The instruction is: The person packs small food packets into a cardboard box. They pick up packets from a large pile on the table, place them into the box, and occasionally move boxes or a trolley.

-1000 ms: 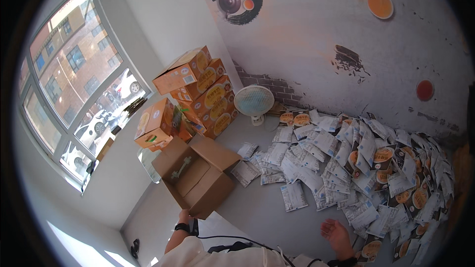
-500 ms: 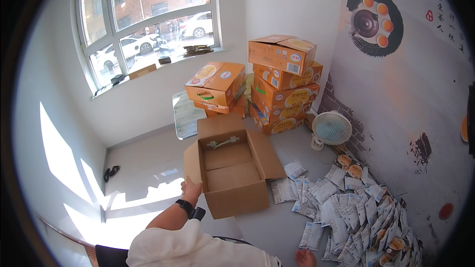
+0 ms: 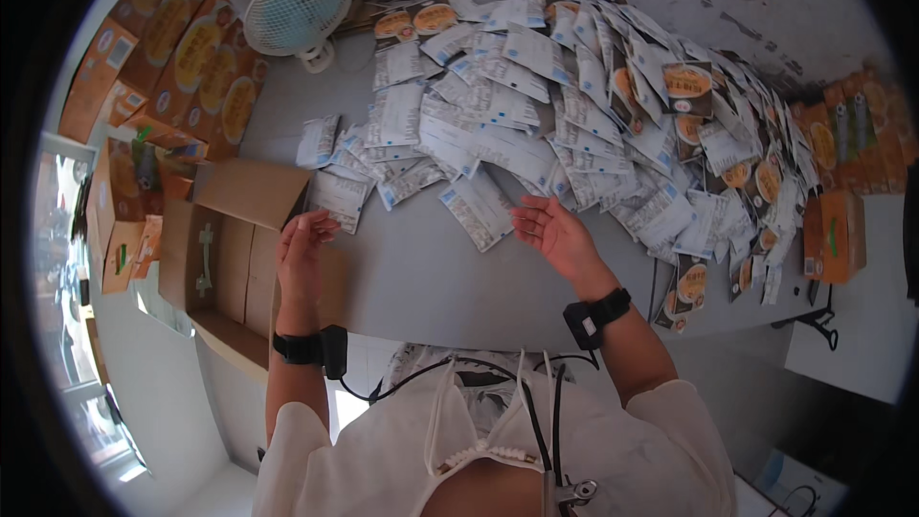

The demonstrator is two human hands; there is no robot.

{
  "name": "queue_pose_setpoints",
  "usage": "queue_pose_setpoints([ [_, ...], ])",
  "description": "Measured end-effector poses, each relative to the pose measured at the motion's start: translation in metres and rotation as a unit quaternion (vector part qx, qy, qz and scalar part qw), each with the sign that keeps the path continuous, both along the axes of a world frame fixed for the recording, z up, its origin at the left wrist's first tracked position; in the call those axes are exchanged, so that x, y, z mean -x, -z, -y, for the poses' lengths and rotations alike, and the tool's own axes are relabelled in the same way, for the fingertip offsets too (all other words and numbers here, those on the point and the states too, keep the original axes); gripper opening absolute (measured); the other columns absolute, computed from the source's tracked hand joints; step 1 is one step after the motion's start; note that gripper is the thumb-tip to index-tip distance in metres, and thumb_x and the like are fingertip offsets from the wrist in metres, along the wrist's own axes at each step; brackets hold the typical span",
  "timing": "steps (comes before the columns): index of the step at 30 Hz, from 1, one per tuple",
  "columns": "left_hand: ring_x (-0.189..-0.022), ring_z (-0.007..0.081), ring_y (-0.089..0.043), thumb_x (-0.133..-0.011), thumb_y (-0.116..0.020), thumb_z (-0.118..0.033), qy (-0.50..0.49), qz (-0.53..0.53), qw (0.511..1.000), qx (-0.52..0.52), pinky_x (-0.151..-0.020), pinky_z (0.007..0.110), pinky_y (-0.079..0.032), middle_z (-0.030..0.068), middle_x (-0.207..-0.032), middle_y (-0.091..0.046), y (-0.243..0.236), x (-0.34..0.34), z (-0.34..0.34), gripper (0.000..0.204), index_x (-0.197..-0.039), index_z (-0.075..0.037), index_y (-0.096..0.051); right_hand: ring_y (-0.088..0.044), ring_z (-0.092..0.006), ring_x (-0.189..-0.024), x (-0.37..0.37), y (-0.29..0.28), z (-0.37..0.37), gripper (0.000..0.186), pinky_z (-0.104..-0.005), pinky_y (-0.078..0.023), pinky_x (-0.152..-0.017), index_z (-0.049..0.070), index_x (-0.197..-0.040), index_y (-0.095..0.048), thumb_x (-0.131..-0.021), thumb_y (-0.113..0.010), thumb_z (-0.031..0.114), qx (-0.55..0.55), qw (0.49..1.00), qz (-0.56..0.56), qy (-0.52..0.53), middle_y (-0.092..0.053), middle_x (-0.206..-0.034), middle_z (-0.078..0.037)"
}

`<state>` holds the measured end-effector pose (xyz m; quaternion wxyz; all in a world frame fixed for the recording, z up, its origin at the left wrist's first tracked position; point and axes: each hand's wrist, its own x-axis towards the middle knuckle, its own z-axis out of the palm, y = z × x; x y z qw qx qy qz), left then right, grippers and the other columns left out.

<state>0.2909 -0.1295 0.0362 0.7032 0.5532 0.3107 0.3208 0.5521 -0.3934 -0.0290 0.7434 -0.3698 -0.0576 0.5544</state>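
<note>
My left hand (image 3: 305, 254) hovers by the near right flap of an open brown cardboard box (image 3: 230, 258), its fingers loosely curled and apart with nothing in them. Inside the box only bare walls and bottom show; part of it is hidden behind my arm. My right hand (image 3: 557, 241), palm partly up and fingers spread, holds nothing. Its fingertips are close to a white flat packet (image 3: 478, 211) lying on the grey table (image 3: 402, 273). Beyond both hands spreads a large heap of white and black packets (image 3: 565, 148), some with a round orange picture.
Stacked orange cartons (image 3: 182, 67) stand at the far left, and a white fan (image 3: 297, 14) sits at the back against the wall. More orange cartons (image 3: 838, 230) are at the right. A black cable (image 3: 412, 375) runs between my wristbands.
The view has turned right, so the box now lies at the left and the heap ahead. My left hand has let go of the box's flap; my right hand has come up over the table.
</note>
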Motion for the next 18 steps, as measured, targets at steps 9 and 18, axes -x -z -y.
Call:
queue_pose_setpoints([
  [9,-0.054,0.0080,-0.041,-0.093,-0.047,-0.030,0.089,-0.154,0.982,-0.066,-0.052,0.022,-0.032,0.0005,-0.056,-0.046,0.106,-0.060,0.073,0.041,-0.060,-0.005,-0.048,-0.056,-0.0213,-0.102,-0.003,0.073,0.026,0.044,-0.0373,-0.043,-0.091,0.002,-0.118,-0.049,-0.094,-0.039,0.037,-0.089,0.975,-0.181,0.089,-0.056,-0.114,-0.014],
  [18,-0.049,0.0057,-0.029,-0.092,-0.048,-0.023,0.119,-0.124,0.960,-0.219,-0.045,0.023,-0.023,-0.0024,-0.050,-0.038,0.152,-0.049,0.081,0.044,-0.053,-0.006,-0.039,-0.058,-0.0209,-0.094,0.014,0.086,0.032,0.038,-0.0355,-0.046,-0.086,0.000,-0.113,-0.052,-0.094,-0.042,0.031,-0.142,0.983,-0.091,0.078,-0.060,-0.103,-0.013],
])
